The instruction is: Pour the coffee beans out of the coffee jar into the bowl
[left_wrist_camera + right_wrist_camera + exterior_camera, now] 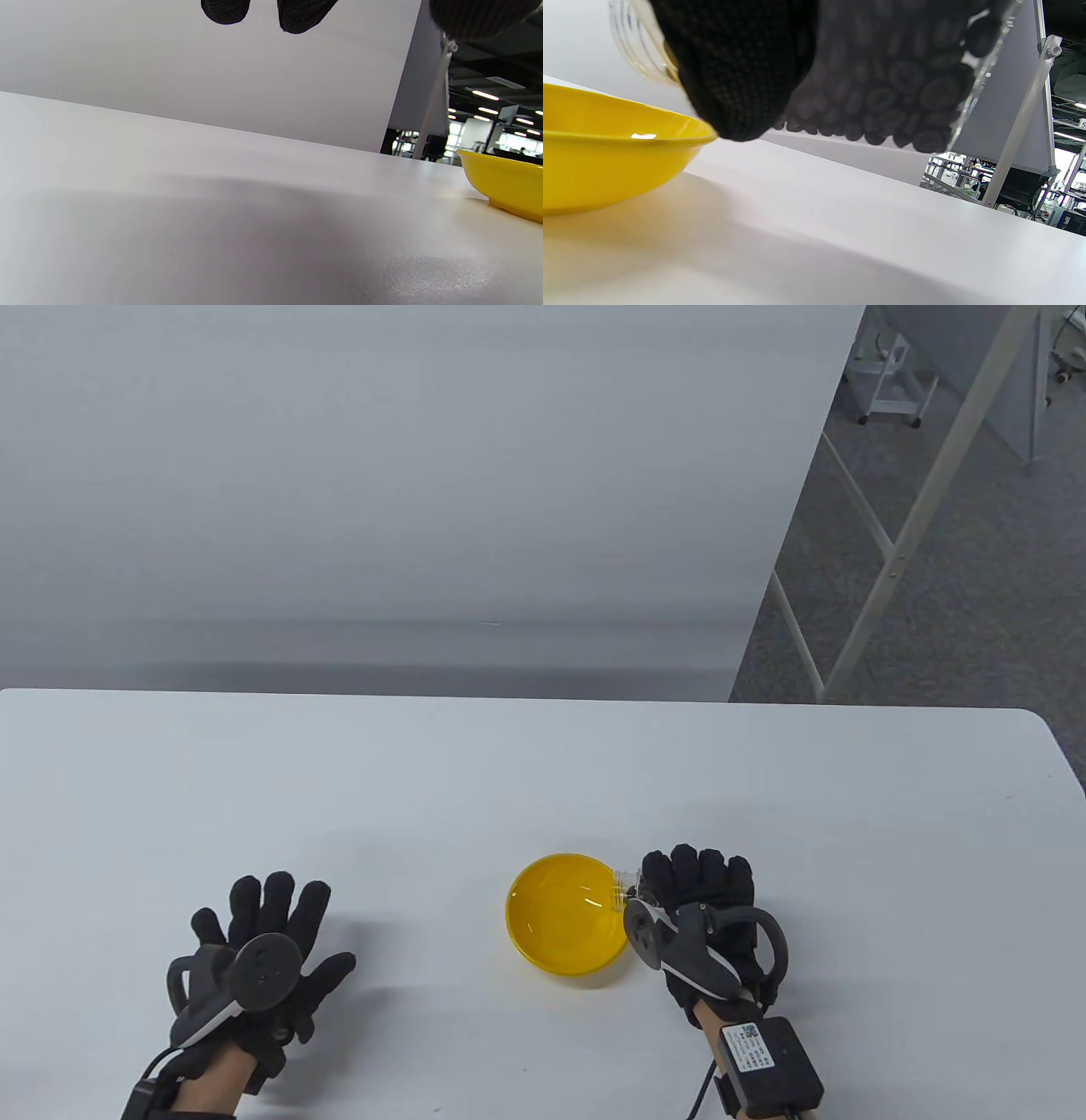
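Note:
A yellow bowl [567, 918] sits on the white table [526, 780], with no beans visible in it. My right hand [697, 891] grips a clear coffee jar [624, 886], tilted on its side with its open mouth over the bowl's right rim. In the right wrist view the jar [925, 67] holds dark coffee beans [882, 106], lying toward its base, and the bowl [606, 161] is at the left. My left hand [267, 933] is spread open, palm down, over the table to the left of the bowl, holding nothing. The left wrist view shows the bowl's edge [505, 186] at the right.
A white panel [407, 475] stands behind the table. A metal frame [899, 551] and grey floor lie at the back right. The table's right edge [1065, 763] is near my right hand.

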Tool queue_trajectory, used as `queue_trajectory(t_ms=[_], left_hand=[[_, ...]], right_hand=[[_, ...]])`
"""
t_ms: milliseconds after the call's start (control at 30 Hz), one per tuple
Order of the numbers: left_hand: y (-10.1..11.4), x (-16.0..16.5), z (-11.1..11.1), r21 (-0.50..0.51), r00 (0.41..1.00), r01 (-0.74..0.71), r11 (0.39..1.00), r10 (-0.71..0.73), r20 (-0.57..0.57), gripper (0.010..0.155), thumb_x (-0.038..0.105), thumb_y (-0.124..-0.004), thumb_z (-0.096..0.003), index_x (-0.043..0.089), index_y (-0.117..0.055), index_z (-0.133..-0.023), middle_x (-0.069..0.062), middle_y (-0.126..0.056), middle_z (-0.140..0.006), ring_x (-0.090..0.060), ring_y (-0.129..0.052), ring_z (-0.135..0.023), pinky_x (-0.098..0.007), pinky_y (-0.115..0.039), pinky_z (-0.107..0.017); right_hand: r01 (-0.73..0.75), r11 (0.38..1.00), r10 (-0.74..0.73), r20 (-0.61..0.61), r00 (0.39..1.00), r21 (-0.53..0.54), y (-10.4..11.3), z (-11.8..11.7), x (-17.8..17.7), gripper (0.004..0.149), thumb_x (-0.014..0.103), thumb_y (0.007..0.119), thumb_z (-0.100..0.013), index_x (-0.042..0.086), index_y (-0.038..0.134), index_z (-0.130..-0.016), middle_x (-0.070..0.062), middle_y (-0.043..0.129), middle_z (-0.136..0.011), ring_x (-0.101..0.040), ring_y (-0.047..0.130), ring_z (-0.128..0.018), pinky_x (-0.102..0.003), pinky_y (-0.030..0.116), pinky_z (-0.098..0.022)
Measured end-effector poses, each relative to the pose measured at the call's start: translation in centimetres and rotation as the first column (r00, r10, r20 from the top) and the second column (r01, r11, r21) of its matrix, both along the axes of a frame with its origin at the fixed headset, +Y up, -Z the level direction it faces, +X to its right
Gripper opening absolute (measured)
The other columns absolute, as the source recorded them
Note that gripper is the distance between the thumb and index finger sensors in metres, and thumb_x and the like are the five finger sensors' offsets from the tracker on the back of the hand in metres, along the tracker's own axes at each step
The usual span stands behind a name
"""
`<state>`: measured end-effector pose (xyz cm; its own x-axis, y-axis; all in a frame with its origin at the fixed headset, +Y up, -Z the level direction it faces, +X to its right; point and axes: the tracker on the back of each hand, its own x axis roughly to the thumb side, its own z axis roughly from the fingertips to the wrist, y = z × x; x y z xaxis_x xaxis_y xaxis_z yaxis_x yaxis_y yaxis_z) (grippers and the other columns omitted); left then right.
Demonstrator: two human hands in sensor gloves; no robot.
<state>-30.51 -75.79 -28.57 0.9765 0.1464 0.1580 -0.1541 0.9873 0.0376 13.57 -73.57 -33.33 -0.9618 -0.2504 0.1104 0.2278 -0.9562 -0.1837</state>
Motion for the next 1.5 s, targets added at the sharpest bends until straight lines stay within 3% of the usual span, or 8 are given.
queue_trajectory(t_ms=[567,1067,1500], left_hand=[[0.0,-0.1,-0.1,0.001,1.0,-0.002,1.0,0.002,-0.004,0.092,0.077,-0.06,-0.0383,0.023,-0.041,-0.111,-0.022,-0.032,-0.113,-0.06,-0.026,-0.099,-0.083,-0.02,-0.052],[-0.1,-0.1,-0.2,0.0,1.0,-0.006,1.0,0.006,-0.002,0.092,0.076,-0.06,-0.0384,0.023,-0.041,-0.111,-0.022,-0.032,-0.113,-0.06,-0.026,-0.099,-0.083,-0.02,-0.052],[-0.2,-0.2,-0.2,0.018,1.0,-0.01,1.0,0.01,0.0,0.092,0.076,-0.06,-0.0385,0.023,-0.04,-0.11,-0.022,-0.032,-0.113,-0.06,-0.026,-0.1,-0.082,-0.021,-0.052]], right_hand=[[-0.026,1.0,0.026,0.004,1.0,0.005,0.2,0.1,-0.3,0.091,0.036,0.095,-0.031,0.031,0.028,-0.092,-0.012,0.039,-0.102,-0.043,0.049,-0.092,-0.069,0.036,-0.066],[0.116,0.993,-0.117,0.033,0.993,0.012,0.5,0.1,1.1,0.092,0.042,0.094,-0.03,0.024,0.028,-0.092,-0.015,0.047,-0.1,-0.045,0.066,-0.09,-0.069,0.058,-0.064],[0.304,0.952,-0.306,0.101,0.947,0.038,0.3,-0.7,3.6,0.094,0.045,0.092,-0.031,0.018,0.026,-0.091,-0.02,0.047,-0.097,-0.054,0.067,-0.089,-0.066,0.063,-0.061]])
